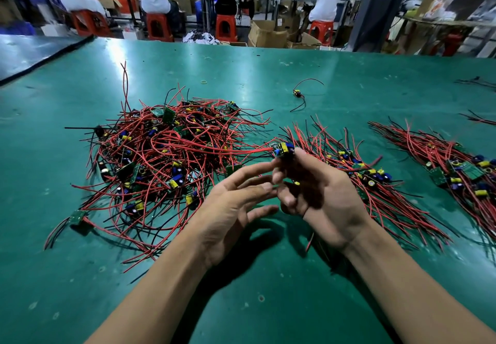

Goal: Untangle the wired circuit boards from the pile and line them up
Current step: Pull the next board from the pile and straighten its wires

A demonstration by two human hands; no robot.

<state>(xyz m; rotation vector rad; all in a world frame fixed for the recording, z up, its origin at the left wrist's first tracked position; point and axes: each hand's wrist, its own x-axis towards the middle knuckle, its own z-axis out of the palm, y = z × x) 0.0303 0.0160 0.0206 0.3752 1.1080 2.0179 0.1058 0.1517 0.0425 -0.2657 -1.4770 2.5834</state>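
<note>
Pinched in the grip of the right hand (316, 196), a small green circuit board (283, 150) carrying yellow and blue components stood above the fingertips, just right of the tangled pile (166, 153). Its red wires ran leftward into that pile. That hand was raised off the green worktop (241, 70), fingers curled. The left hand (236, 206) held nothing, its grip wide, straight fingers reaching toward the right hand's. Right of the pile lay a lined-up row (370, 174), with a second row (456, 166) farther right.

The rightmost row of boards (456, 168) runs off the right edge.
</note>
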